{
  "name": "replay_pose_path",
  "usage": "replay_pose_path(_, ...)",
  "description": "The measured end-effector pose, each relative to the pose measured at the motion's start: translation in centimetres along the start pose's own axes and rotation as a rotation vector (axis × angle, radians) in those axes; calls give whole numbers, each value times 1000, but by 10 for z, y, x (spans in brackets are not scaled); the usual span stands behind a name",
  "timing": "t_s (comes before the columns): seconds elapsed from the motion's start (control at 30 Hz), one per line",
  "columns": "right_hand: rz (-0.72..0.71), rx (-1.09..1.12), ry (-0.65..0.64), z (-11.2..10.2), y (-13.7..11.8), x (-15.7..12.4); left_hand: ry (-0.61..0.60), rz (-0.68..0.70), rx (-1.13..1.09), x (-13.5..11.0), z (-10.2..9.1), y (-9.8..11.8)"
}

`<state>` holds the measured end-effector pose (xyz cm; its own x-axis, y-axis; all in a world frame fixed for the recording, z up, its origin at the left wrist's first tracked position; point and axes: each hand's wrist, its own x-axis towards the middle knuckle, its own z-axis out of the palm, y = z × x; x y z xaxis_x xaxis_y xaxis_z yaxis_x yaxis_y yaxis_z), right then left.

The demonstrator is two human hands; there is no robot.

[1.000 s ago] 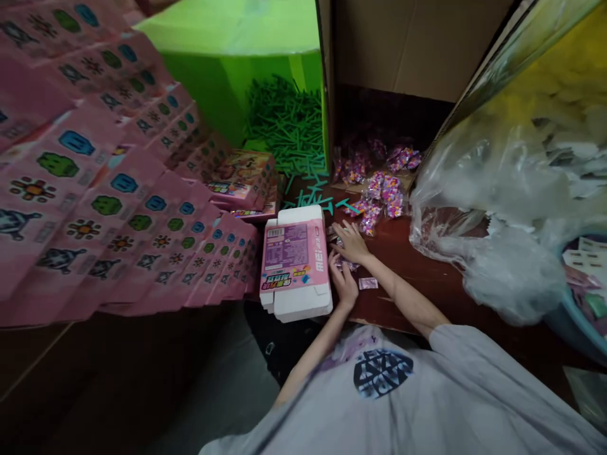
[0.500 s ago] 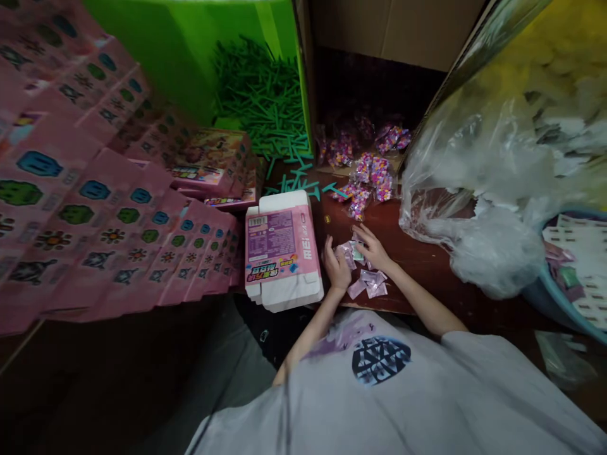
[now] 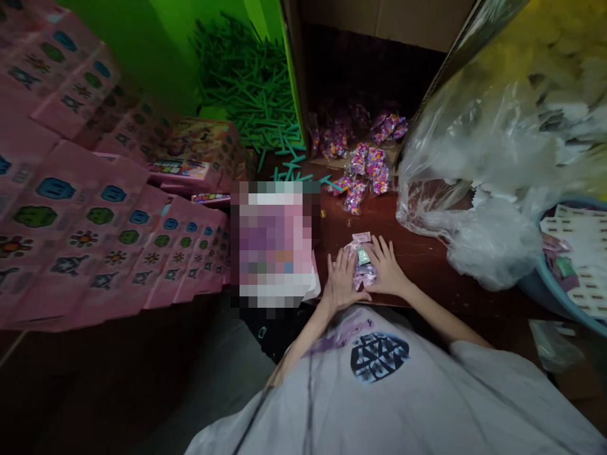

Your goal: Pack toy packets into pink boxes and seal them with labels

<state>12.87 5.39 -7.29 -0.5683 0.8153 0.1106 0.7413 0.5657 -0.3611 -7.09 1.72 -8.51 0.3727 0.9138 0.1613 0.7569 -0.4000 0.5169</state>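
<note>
A small pile of shiny pink-purple sachets (image 3: 365,278) lies on the brown table near its front edge, with one green sachet (image 3: 363,255) on top. My left hand (image 3: 342,278) is open against the pile's left side, its fingers stretched out away from me. On the right side my right hand (image 3: 389,268) lies open with fingers spread, touching the sachets. The two thumbs come close together at the near end of the pile. Left of my hands is a pink and white box (image 3: 270,237), blurred by large pixels.
Pink printed cartons (image 3: 114,218) fill the left. Behind stands a green bin (image 3: 156,57) of green plastic sticks (image 3: 246,82). Bags of colourful beads (image 3: 367,164) lie at a cardboard box (image 3: 379,22). At right are a clear plastic bag (image 3: 493,246) and a blue basin (image 3: 545,287).
My hands have moved toward me and flattened around the sachets, which are now gathered into a tighter pile. The near loose sachets are drawn in. The view has shifted slightly.
</note>
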Motion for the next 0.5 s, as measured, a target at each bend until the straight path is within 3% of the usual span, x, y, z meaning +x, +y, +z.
replay_pose_path(0.1,-56,-15,17,0,11,31,16,5,33,5,0,1)
replay_pose_path(0.2,-185,10,53,1,22,52,193,-59,18,4,5,-2)
replay_pose_path(0.37,-354,-60,204,8,30,46,460,-76,36,-6,14,-4)
replay_pose_path(0.5,-409,-233,258,5,26,40,489,-45,164,-6,18,-2)
